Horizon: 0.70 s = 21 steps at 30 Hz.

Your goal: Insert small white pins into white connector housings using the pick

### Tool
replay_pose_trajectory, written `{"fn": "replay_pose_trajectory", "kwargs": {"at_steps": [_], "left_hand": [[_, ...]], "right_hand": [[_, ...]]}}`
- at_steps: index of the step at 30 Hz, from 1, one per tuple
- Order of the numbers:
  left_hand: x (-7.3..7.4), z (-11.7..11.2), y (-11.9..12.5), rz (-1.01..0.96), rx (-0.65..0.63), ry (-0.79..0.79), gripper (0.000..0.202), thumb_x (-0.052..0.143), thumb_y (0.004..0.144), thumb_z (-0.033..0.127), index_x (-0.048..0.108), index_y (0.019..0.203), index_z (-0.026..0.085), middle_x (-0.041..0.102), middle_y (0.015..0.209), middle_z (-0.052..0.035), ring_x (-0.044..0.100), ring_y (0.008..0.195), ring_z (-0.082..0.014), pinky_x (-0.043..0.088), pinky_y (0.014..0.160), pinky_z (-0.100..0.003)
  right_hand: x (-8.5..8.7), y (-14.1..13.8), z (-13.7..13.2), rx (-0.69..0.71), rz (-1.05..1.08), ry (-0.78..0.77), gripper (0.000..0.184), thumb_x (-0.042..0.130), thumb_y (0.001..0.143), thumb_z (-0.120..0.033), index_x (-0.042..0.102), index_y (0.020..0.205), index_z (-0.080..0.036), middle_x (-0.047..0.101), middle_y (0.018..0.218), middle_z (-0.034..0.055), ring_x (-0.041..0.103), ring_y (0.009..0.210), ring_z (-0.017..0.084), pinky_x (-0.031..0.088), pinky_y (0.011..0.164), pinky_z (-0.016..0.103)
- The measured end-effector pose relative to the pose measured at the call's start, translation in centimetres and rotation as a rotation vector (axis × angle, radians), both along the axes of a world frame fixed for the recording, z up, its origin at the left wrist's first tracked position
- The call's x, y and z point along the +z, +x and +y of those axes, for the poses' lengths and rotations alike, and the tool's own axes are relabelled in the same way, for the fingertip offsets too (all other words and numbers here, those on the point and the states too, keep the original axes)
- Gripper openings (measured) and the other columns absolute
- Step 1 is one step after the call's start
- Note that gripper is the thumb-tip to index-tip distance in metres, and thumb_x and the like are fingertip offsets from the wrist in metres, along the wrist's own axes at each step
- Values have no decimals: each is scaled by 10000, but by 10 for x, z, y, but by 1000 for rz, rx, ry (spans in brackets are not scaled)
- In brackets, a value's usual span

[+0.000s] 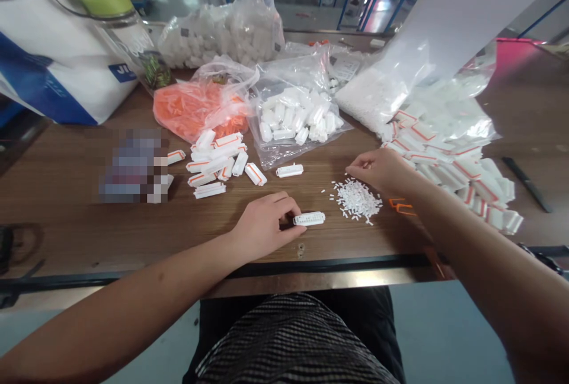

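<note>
My left hand (270,223) pinches one end of a white plastic connector housing (311,218) just above the table. A row of small holes shows on the housing's upper face. My right hand (377,169) is at the far edge of a heap of tiny white plastic pins (358,198), its thumb and fingertips drawn together; whatever is between them is too small to see. Another white housing (290,170) lies beyond my left hand. Orange strips (402,206) lie under my right forearm, beside the heap.
White housings with orange strips (216,162) are piled at left, and more (462,173) at right. Behind stand bags of orange parts (200,108), white parts (297,114) and white pins (373,88). A green-lidded bottle (128,34) and a black strip (527,184) flank them.
</note>
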<state>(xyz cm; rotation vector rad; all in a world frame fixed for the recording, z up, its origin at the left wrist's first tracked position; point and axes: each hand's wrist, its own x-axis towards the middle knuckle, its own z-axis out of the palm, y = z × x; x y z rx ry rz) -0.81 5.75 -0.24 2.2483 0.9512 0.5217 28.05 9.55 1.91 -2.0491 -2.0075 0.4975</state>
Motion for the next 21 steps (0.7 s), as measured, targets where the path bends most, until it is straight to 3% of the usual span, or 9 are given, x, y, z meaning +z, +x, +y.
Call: {"fn": "replay_pose_trajectory", "kwargs": {"at_steps": [4, 11, 15, 21], "left_hand": [[0, 0, 0, 1, 1, -3, 119, 701, 807, 274, 612, 844, 204, 585, 797, 35, 546, 675, -109, 438, 669, -257], [1, 0, 0, 11, 2, -17, 123, 699, 807, 281, 611, 839, 202, 588, 802, 30, 549, 677, -113, 440, 668, -260], [1, -1, 0, 1, -1, -16, 126, 708, 805, 275, 616, 845, 199, 591, 809, 32, 549, 676, -109, 441, 665, -259], [1, 0, 1, 8, 0, -12, 129, 712, 801, 274, 617, 841, 196, 587, 798, 32, 544, 670, -109, 438, 664, -261]], "right_hand": [[-2, 6, 0, 41, 73, 27, 205, 623, 750, -357, 774, 799, -228, 730, 730, 17, 623, 640, 169, 464, 609, 287], [1, -1, -6, 50, 97, 5, 145, 661, 726, -330, 752, 698, -222, 716, 679, 11, 636, 627, 170, 478, 590, 286], [3, 0, -7, 9, 81, 33, 191, 643, 755, -361, 758, 712, -215, 714, 665, 18, 638, 634, 179, 467, 584, 289], [-1, 1, -4, 32, 57, -48, 172, 644, 752, -317, 776, 766, -208, 751, 761, 23, 665, 689, 183, 482, 633, 291]]}}
